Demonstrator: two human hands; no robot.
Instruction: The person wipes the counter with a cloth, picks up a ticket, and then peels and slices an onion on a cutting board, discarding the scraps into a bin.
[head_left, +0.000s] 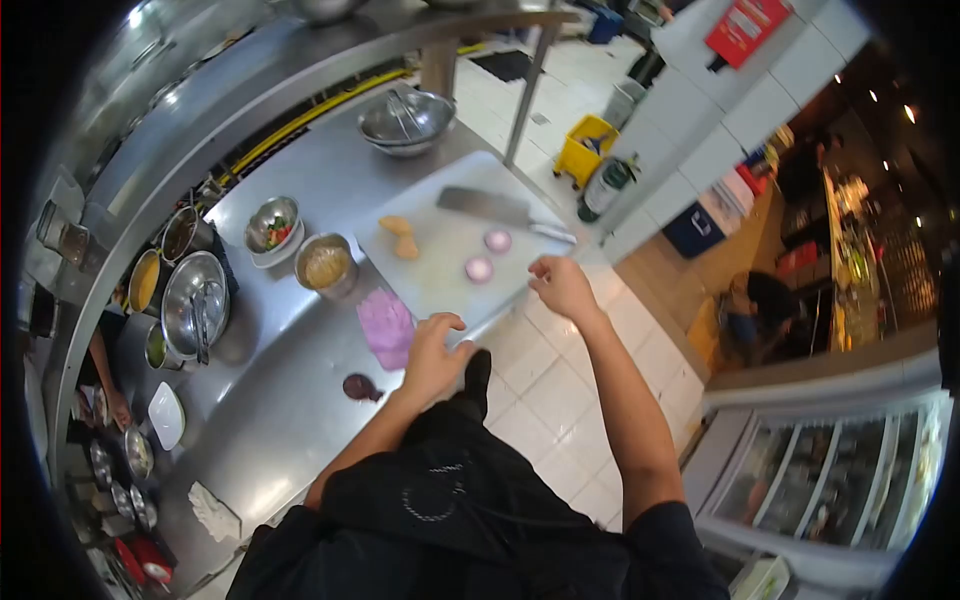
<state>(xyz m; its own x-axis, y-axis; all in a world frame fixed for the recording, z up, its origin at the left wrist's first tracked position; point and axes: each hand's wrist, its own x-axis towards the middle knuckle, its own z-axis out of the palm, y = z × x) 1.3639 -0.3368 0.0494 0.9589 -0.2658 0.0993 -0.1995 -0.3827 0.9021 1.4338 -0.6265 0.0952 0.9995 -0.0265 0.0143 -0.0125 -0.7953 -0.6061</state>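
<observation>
My left hand is over the near edge of the steel counter, thumb and fingers apart, with nothing in it. Beside it lies a crumpled purple cloth, and a dark red onion sits nearer to me. My right hand hovers by the right corner of the white cutting board, fingers loosely bent and no object visible in them. Two peeled purple onions rest on the board. Behind them lies a cleaver with a pale handle. Tan pieces lie at the board's left.
Left of the board stand a metal container and a small bowl of chopped vegetables. Large steel bowls sit behind. An overhead shelf crosses the counter's far side. Another person's hand shows at far left.
</observation>
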